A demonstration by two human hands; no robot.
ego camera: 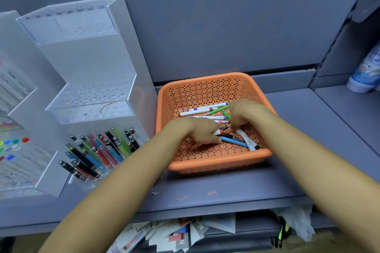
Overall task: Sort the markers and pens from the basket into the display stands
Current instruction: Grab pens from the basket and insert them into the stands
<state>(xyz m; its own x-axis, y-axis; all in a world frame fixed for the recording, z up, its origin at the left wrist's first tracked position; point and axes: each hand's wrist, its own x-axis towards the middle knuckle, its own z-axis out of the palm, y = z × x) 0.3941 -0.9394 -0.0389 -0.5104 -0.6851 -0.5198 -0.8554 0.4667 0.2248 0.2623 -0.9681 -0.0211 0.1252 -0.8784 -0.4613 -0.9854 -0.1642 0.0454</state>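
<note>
An orange perforated basket [205,86] sits on the grey shelf and holds several markers and pens [207,110]. Both my hands are down inside it. My left hand [197,130] curls its fingers round a white marker with a red band [219,131]. My right hand [244,114] is bent over the pile, its fingertips pinching at pens near a green one [226,115]; what it holds is hidden. A blue pen [234,141] and a white marker with a black cap [249,141] lie at the front. The clear acrylic display stand [92,96] is at the left.
The stand's lowest tier holds several coloured pens [98,150]; its upper tiers show bare holes. Another stand with coloured caps [12,144] is at the far left. A white and blue bottle [366,74] stands at the right. Papers [174,234] fill the shelf below.
</note>
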